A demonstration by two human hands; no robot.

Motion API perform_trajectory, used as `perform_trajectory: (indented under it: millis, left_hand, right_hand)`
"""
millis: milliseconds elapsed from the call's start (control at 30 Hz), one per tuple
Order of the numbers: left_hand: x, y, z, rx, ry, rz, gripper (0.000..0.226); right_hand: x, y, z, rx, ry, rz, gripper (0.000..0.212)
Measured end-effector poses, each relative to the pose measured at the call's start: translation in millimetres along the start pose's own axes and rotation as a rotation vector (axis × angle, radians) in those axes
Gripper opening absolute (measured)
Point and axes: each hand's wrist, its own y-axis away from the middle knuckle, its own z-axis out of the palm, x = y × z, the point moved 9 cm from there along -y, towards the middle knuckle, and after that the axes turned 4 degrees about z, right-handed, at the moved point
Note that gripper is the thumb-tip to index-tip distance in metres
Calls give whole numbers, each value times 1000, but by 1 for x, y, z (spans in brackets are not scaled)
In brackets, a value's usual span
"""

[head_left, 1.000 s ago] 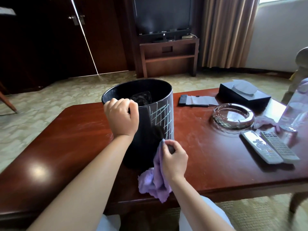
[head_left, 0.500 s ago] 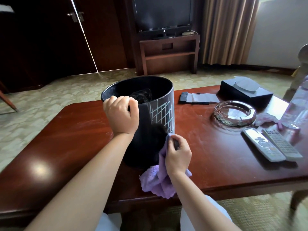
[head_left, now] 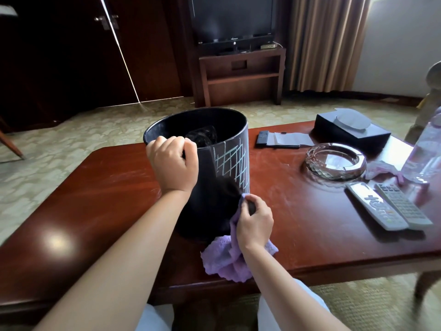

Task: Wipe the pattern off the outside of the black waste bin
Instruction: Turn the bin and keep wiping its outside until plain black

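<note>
A black waste bin [head_left: 210,206] stands upright on the reddish wooden table [head_left: 100,192]. A white chalk grid pattern [head_left: 232,163] covers the upper right of its outer wall. My left hand [head_left: 173,164] grips the bin's near rim, fingers curled over the edge. My right hand [head_left: 254,222] holds a purple cloth [head_left: 224,258] and presses it against the lower right side of the bin, just below the grid. The cloth's loose end lies on the table. Something dark lies inside the bin.
To the right on the table are a glass ashtray [head_left: 335,161], two remote controls [head_left: 387,205], a black tissue box [head_left: 352,131], a clear bottle [head_left: 426,154], another purple rag [head_left: 381,167] and a notepad with pen [head_left: 282,139]. A TV stand [head_left: 241,75] is beyond.
My right hand with the cloth has slid slightly up and to the right along the bin's lower wall. The left hand keeps its grip on the rim.
</note>
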Motion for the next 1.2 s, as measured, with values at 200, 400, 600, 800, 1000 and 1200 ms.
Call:
perform_trajectory:
  millis: [200, 400, 600, 800, 1000, 1200]
  left_hand:
    - [0, 0, 0, 6, -6, 2, 34]
    - [1, 0, -1, 5, -13, 9, 34]
    - [2, 0, -2, 15, -17, 11, 34]
    - [1, 0, -1, 3, -18, 9, 34]
    - [1, -1, -1, 7, -19, 7, 34]
    - [1, 0, -1, 1, -16, 8, 33]
  right_hand:
    - [56, -3, 10, -213, 134, 341, 15]
    - [25, 1, 4, -72, -2, 167, 15]
    - [51, -4, 8, -146, 42, 352, 16]
    - [40, -2, 7, -136, 133, 237, 22]
    - [29, 1, 3, -83, 60, 160, 22]
    - [48, 4, 15, -211, 254, 222, 29]
